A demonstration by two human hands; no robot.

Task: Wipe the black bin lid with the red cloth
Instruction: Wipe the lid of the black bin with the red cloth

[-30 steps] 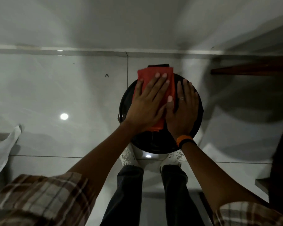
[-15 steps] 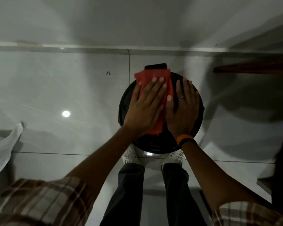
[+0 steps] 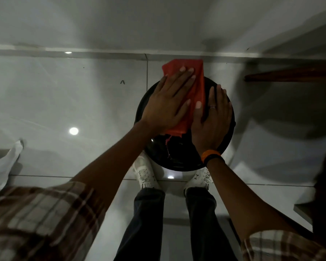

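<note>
The round black bin lid [image 3: 179, 157] lies below me, in front of my feet. A folded red cloth [image 3: 196, 80] covers its far left part and hangs over the far rim. My left hand [image 3: 167, 102] lies flat on the cloth with fingers spread, pressing it down. My right hand [image 3: 213, 119] rests flat on the right side of the lid, thumb touching the cloth's edge, with a ring on one finger and an orange and black band at the wrist. A loose red thread trails from the cloth's near edge.
Glossy grey floor tiles [image 3: 64, 102] surround the bin and meet the wall base at the top. A white cloth or bag [image 3: 2, 166] lies at the left edge. A dark wooden bar [image 3: 290, 74] juts in at upper right. My white shoes [image 3: 145, 174] stand close to the bin.
My left hand has pushed the red cloth farther away across the lid, so it now overhangs the far rim and hides the black hinge part. My right hand stays on the lid.
</note>
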